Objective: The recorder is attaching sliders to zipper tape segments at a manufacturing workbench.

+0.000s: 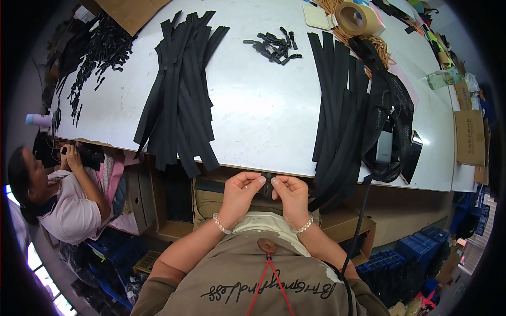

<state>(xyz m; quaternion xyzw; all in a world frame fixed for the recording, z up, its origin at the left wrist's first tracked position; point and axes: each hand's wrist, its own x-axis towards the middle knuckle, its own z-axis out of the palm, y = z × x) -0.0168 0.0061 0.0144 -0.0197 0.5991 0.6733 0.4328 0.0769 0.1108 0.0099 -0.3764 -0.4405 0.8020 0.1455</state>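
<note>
Both my hands meet just off the near edge of the white table, in front of my body. My left hand [241,194] is closed, thumb and forefinger pinching a small dark piece [268,182]. From the other side my right hand [291,196] pinches the same piece. My fingers cover much of it, so I cannot tell its exact kind. Long flat black straps [182,89] lie bunched to the left of my hands, and a second bunch of black straps [337,113] lies to the right. Some ends overhang the table edge.
Small black plastic parts [274,47] lie scattered at the far middle of the white table [258,116], with a bigger heap [103,47] far left. A black mesh bag [390,105] and a tape roll [354,20] sit right. A co-worker [74,195] sits at left.
</note>
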